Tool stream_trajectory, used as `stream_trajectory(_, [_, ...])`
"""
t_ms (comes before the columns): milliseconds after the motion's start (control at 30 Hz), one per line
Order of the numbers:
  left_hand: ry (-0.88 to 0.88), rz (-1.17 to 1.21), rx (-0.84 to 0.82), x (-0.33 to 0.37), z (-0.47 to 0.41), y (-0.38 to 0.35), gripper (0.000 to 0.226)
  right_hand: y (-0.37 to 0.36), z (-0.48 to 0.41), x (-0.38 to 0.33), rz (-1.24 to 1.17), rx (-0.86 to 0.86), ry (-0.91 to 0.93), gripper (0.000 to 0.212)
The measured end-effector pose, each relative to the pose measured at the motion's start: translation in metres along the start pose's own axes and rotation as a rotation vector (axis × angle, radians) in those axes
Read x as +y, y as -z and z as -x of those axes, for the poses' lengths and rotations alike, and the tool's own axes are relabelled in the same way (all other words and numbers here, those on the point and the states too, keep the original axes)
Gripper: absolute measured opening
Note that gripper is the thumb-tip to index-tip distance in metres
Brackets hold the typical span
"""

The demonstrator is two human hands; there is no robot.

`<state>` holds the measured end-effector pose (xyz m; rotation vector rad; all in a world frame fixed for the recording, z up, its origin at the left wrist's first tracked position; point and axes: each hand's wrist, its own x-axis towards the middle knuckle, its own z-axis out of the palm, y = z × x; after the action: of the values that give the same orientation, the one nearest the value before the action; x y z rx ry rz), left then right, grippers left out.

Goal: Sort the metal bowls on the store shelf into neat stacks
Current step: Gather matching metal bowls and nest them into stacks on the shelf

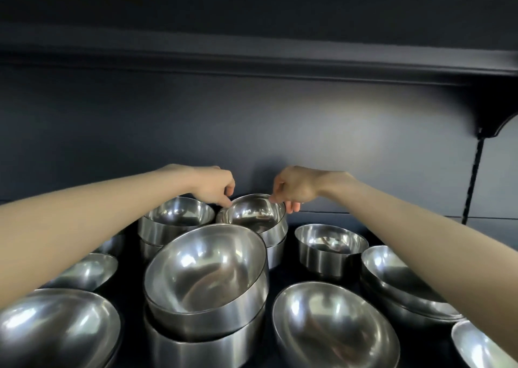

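Several shiny metal bowls stand on a dark shelf. At the back centre a small bowl (253, 213) sits tilted on top of a short stack (276, 248). My left hand (215, 187) pinches its left rim and my right hand (293, 188) pinches its right rim. Left of it stands another small stack (175, 219). In front, a large bowl (206, 275) lies tilted on a second large bowl (196, 348).
A single small bowl (330, 245) stands at the right back. Wide shallow bowls (403, 283) are stacked at the far right, and more bowls (333, 328) fill the front. The dark back panel (252, 132) is close behind; a shelf bracket (489, 126) hangs at upper right.
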<state>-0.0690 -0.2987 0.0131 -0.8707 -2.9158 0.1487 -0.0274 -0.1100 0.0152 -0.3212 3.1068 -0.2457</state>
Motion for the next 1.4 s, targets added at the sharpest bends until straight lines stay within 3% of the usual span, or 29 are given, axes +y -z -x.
stream_trajectory(433, [-0.003,0.086,0.053,-0.010,-0.023,-0.016,0.030,-0.010,-0.013,0.014,-0.031,-0.016,-0.040,0.021])
stream_trajectory(867, [-0.044,0.021,-0.027,-0.003,-0.026,-0.010,0.030,-0.012,-0.011,0.007,-0.042,-0.105,-0.086,0.029])
stream_trajectory(1267, [-0.041,0.074,0.008,-0.006,-0.019,-0.008,0.027,-0.013,-0.008,0.010,-0.028,-0.072,-0.051,0.027])
stream_trajectory(1400, [-0.024,0.065,0.028,-0.010,-0.010,0.008,0.028,-0.004,-0.009,0.008,0.010,0.022,-0.012,0.028])
